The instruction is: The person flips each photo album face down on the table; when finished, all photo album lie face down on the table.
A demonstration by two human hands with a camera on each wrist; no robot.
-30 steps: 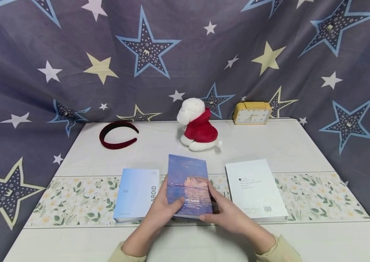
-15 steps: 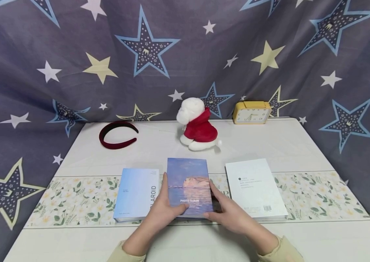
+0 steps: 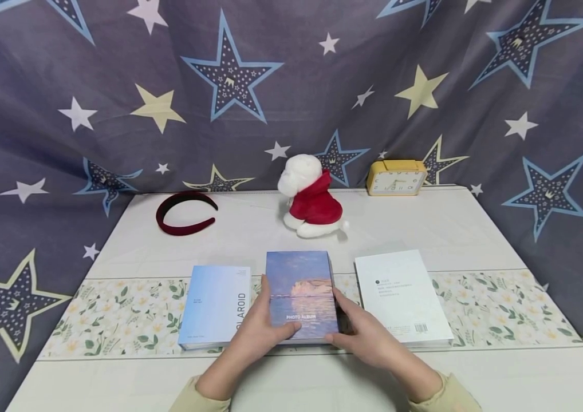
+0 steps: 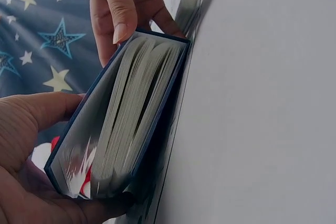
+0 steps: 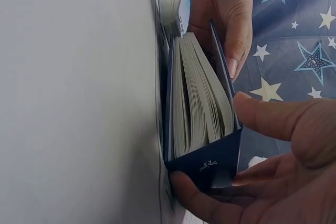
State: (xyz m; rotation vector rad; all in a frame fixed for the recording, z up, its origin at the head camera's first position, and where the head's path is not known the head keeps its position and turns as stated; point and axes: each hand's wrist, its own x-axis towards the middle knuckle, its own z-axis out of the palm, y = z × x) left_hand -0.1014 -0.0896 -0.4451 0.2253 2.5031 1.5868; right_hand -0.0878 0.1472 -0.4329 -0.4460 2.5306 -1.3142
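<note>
We see the left hand (image 3: 259, 327) pinching a photo album (image 3: 299, 289) at its eight o'clock side and the right hand (image 3: 366, 335) pinching it at four. The album is between a blue book (image 3: 214, 303) at nine and a white book (image 3: 405, 300) at three; a stuffed toy (image 3: 317, 205) sits at twelve.

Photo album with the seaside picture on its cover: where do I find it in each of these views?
Head: lower middle, the photo album between the left hand and right hand.
Left wrist: left of centre, slanting, the album's page edges facing the camera.
Right wrist: just right of centre, page edges showing again.
Shared landmark: the star-patterned cloth.
</note>
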